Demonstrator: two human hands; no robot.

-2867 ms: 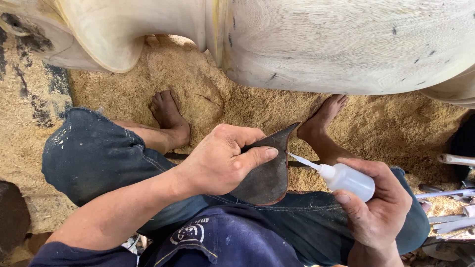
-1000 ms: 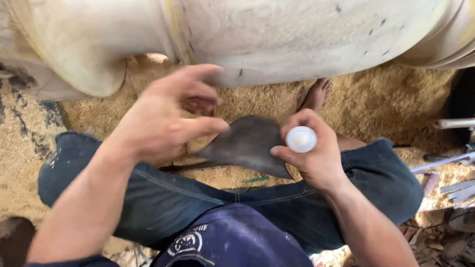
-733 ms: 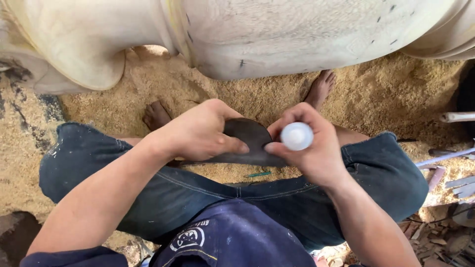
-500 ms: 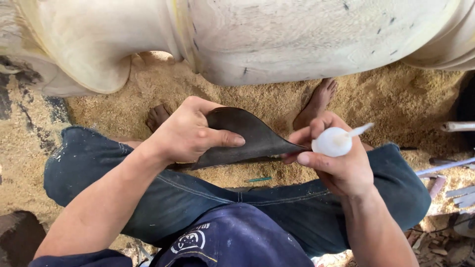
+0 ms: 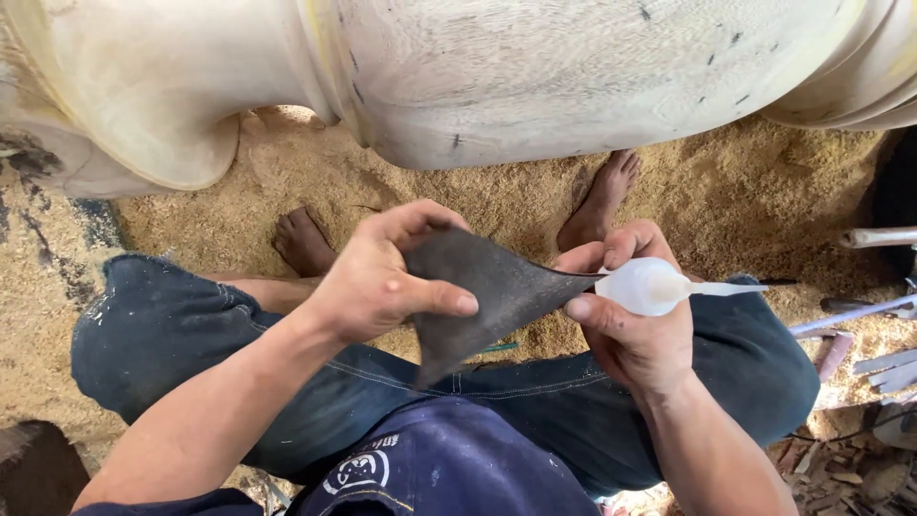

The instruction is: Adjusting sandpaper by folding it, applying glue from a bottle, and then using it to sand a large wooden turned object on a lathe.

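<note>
Above my lap, my left hand (image 5: 377, 282) pinches the dark sandpaper sheet (image 5: 487, 296), which looks light and floppy, best held by its edges. My right hand (image 5: 635, 330) closes around the small white squeeze bottle (image 5: 654, 287) and nips the sheet's corner.

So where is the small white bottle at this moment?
In the head view the bottle is right of centre, held in the right hand with its nozzle pointing right, beside the dark sheet.
</note>
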